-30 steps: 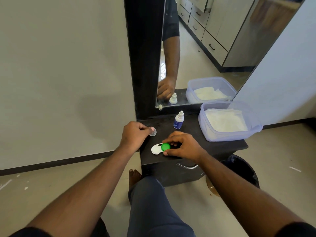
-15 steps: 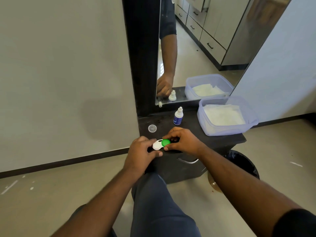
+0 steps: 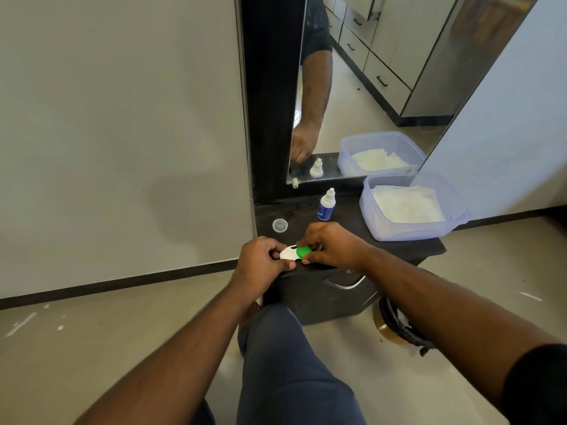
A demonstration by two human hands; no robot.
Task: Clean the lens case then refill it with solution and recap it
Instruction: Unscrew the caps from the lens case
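Hands are meeting at the front edge of the dark surface (image 3: 399, 250): left hand (image 3: 260, 262) fingers are pinching the white lens case (image 3: 288, 254), right hand (image 3: 333, 245) fingers are curling round its green cap (image 3: 304, 250). Being so near the edge, the case could slip to the floor if the cap is sticking. Solution bottle (image 3: 325, 206) is standing behind; its blue label is proving unreadable.
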